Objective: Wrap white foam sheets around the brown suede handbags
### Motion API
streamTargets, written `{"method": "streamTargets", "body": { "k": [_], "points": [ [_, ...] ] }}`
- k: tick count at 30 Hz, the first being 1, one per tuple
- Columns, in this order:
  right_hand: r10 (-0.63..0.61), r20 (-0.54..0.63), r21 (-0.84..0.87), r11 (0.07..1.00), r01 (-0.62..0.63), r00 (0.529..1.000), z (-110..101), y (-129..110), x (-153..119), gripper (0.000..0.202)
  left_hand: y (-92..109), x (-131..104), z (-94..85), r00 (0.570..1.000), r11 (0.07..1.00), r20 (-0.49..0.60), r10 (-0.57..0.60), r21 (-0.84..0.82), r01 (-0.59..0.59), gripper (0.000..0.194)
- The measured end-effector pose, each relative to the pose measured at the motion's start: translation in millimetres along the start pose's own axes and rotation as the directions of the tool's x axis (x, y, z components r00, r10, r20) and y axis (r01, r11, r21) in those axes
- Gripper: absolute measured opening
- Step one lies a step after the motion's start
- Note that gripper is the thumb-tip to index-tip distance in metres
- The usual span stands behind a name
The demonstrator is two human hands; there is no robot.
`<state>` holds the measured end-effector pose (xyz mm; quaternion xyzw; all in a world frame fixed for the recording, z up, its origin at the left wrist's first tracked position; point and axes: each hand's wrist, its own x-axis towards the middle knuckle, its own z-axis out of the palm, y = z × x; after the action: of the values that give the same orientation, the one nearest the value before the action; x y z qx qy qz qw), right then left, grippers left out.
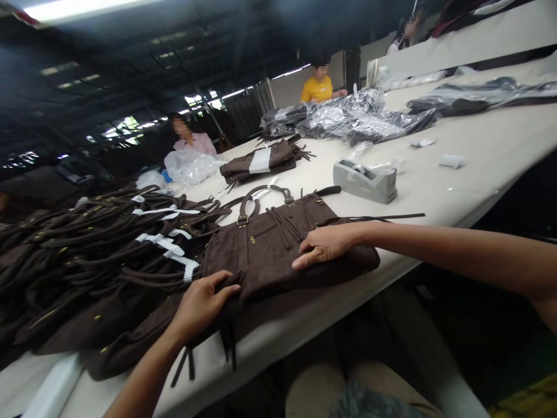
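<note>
A dark brown handbag (265, 249) lies on the pale table in front of me, its handles pointing away and a small zip on its face. My left hand (202, 305) grips the bag's near left corner, thumb and fingers closed on the fabric. On the right part of the bag rests my right hand (326, 244), its fingers bent and pressed on the material; whether it pinches a fold is hard to tell. Thin dark straps hang off the table's near edge below my left hand.
Many brown bags (108, 261) are piled at the left. A grey tape dispenser (365, 181) and a folded brown bag (261, 162) lie beyond. Plastic-wrapped items (357, 116) are farther back on the table (491, 157). Several people are behind it.
</note>
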<state>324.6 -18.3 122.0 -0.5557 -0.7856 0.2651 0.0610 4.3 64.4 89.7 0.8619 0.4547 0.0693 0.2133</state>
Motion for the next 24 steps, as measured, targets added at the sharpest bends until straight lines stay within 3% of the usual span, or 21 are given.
{"method": "streamTargets", "body": {
  "k": [2,3,8,11,15,19,21,24],
  "points": [
    [0.045,0.169,0.042,0.998,-0.053,0.985,1.8,-6.8,2.3,0.071,-1.2,-1.8,-1.7,0.999,0.998,0.039,0.022,-0.062,-0.019,0.030],
    [0.067,0.191,0.038,0.996,-0.075,0.979,2.6,-9.7,1.9,0.075,-2.3,-1.9,-2.4,0.998,0.995,0.050,0.023,-0.098,-0.018,0.030],
    [0.106,0.154,-0.033,0.994,-0.103,0.982,5.3,-18.9,-0.3,0.093,-9.9,8.5,-3.5,0.992,0.945,0.123,0.004,-0.324,0.036,0.036],
    [0.116,0.197,0.033,0.992,-0.124,0.973,2.4,-14.2,4.7,0.096,-13.9,18.5,-5.2,0.976,0.892,0.219,-0.011,-0.439,0.109,0.039],
    [0.170,0.227,0.146,0.968,-0.206,0.959,3.2,-0.5,12.2,0.096,-17.3,26.8,-8.7,0.958,0.865,0.284,-0.030,-0.473,0.167,0.043],
    [0.135,0.213,0.303,0.932,-0.197,0.968,14.9,15.7,25.3,0.071,-20.0,27.2,-10.6,0.960,0.889,0.280,-0.008,-0.437,0.135,0.045],
    [0.122,0.135,0.240,0.959,-0.152,0.983,18.4,24.6,36.8,0.060,-23.0,28.8,-11.7,0.964,0.929,0.265,0.030,-0.363,0.070,0.045],
    [0.062,-0.143,-0.133,0.988,-0.082,0.988,19.9,37.0,54.4,0.057,-26.9,37.5,-13.8,0.988,0.995,0.129,0.085,-0.070,-0.077,0.042]
  ]
}}
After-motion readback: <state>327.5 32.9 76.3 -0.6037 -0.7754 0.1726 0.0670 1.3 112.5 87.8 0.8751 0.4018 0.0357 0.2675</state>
